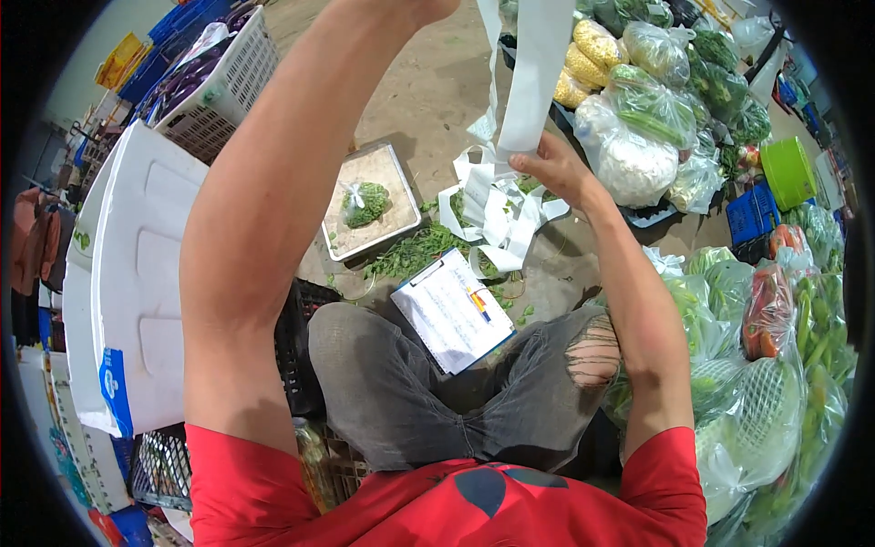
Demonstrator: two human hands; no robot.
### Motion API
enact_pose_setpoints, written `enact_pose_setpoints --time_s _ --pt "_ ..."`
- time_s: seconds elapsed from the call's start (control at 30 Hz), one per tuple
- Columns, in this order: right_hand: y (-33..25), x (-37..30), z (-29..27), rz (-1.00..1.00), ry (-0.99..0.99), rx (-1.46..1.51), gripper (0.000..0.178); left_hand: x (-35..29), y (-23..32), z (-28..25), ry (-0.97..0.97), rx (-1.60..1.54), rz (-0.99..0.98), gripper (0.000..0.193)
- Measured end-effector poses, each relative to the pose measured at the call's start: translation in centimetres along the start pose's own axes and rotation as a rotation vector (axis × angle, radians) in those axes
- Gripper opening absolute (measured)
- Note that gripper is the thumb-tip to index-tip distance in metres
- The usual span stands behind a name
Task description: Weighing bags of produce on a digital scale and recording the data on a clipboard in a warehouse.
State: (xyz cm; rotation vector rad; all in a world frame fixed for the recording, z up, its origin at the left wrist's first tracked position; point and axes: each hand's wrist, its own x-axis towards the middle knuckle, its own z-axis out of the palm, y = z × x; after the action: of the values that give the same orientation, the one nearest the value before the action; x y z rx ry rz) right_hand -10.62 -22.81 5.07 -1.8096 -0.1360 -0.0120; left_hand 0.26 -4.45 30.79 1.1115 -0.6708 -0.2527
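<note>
Floor behind — white strip points lengthwise toward view's top.

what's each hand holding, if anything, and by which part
Right hand: long white paper-like strip, gripped just above the tangled loops. Left hand: mostly out of frame, cannot tell.

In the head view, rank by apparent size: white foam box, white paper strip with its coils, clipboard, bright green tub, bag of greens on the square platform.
1. White foam box
2. White paper strip, coils included
3. Clipboard
4. Bright green tub
5. Bag of greens
These are sizes as seen, not true sizes.
</note>
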Motion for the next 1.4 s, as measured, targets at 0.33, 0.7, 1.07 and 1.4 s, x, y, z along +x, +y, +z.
enact_pose_setpoints --time_s 0.33,0.7,1.07,1.4 --pt "-1.8 -1.5 -0.1 0.155 0.345 0.094 0.031 -1.2 2.9 0.0 0.032 -0.162 -0.350 0.017" --pt "-2.7 -4.2 -4.0 0.051 0.426 0.534 0.023 -12.8 -24.2 -7.4 -0.279 0.265 -0.595 0.061" --pt "1.7 -4.2 -5.7 0.190 0.543 0.548 0.027 -15.0 -25.9 -6.3 -0.280 -0.004 -0.874 0.030" --pt "4.4 -3.8 -4.8 0.627 0.534 0.258 0.057 -13.6 -24.7 -6.2 -0.153 -0.179 -0.799 0.028"
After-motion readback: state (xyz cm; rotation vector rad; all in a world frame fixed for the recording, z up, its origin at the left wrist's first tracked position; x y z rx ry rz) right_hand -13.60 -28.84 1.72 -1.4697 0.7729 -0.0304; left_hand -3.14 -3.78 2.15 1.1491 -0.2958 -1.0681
